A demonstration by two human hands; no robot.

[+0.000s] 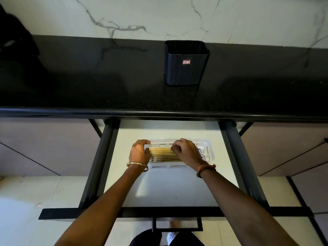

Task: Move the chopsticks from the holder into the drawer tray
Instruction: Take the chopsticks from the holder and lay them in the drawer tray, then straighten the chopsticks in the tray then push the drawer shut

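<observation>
A: Inside the open white drawer (165, 189), where are the pale wooden chopsticks (163, 154)?

B: Lying flat in the clear plastic tray (208, 148); the tall dark ribbed holder (186, 63) on the far black counter (88, 89) looks empty.

A: Grip?

B: Left hand (139, 151) and right hand (186, 150) curl onto the bundle; better to square the ends gently.

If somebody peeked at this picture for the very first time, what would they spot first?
Probably the two hands, left hand and right hand, meeting over a bundle of pale wooden chopsticks lying in a white tray inside the open drawer. Next, the dark ribbed holder standing alone on the black counter above, with a small red sticker on its front.
</observation>
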